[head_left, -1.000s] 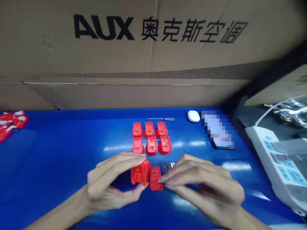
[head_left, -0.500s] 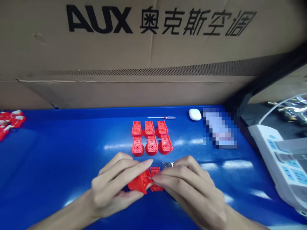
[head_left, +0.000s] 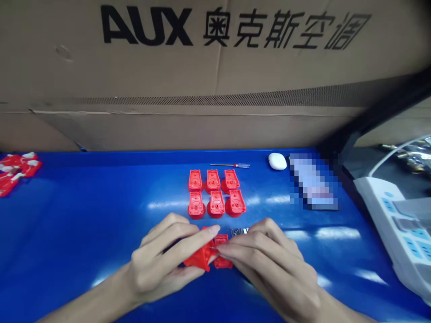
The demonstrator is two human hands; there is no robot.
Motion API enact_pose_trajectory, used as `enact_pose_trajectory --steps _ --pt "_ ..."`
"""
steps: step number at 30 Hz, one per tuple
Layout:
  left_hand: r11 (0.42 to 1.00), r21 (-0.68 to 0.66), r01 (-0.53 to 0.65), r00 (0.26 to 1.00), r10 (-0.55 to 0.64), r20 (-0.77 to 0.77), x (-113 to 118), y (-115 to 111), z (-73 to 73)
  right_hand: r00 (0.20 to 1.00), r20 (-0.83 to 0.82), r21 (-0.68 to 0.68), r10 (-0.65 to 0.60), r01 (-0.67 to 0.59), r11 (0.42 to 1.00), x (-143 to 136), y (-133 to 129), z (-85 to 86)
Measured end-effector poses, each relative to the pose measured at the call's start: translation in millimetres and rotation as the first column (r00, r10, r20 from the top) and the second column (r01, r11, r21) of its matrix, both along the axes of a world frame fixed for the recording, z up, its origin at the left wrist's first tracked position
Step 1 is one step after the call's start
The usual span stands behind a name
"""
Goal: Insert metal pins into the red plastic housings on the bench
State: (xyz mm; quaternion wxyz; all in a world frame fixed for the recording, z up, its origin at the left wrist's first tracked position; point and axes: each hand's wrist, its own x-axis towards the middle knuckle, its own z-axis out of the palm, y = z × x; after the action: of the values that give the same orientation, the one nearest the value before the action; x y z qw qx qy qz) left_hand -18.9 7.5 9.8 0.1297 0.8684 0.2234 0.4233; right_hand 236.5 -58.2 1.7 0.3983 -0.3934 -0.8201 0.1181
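My left hand (head_left: pixel 161 264) grips a red plastic housing (head_left: pixel 199 258) just above the blue table (head_left: pixel 84 224). My right hand (head_left: pixel 269 264) pinches a small metal pin (head_left: pixel 213 248) and holds its tip against that housing. A second red part (head_left: pixel 222 260) lies on the table just under my right fingertips. A little heap of metal pins (head_left: pixel 238 231) sits right behind my right hand. Farther back, several red housings (head_left: pixel 216 197) stand in two neat rows.
A thin red-handled screwdriver (head_left: pixel 232 165) and a white oval case (head_left: pixel 277 161) lie at the back. A phone (head_left: pixel 313 184) lies at the right, a white power strip (head_left: pixel 397 224) beyond it. More red parts (head_left: pixel 16 170) are piled at far left. A cardboard box (head_left: pixel 215 67) walls the back.
My right hand moved left with the pin, from the part lying on the table to the housing in my left hand. My left hand tilted the housing down and closed around it.
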Motion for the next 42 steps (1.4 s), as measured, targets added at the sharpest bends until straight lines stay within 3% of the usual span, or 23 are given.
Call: enact_pose_trajectory --steps 5,21,33,42 --pt "1.0 0.007 -0.002 1.0 0.002 -0.023 0 -2 -0.9 0.999 -0.011 -0.021 0.043 -0.043 0.999 -1 1 1.2" --pt "0.997 0.073 0.031 0.994 -0.023 -0.104 -9 -4 -7.4 0.998 0.061 0.077 -0.026 0.021 0.997 -6 2 -5.3" --pt "0.995 0.093 0.028 0.99 -0.015 -0.141 -7 -9 -2.4 0.995 0.077 0.147 -0.063 0.051 0.988 -9 3 -4.9" --pt "0.994 0.107 0.035 0.982 -0.014 -0.19 -7 -11 0.0 0.994 0.07 0.197 -0.085 0.069 0.978 -12 8 8.0"
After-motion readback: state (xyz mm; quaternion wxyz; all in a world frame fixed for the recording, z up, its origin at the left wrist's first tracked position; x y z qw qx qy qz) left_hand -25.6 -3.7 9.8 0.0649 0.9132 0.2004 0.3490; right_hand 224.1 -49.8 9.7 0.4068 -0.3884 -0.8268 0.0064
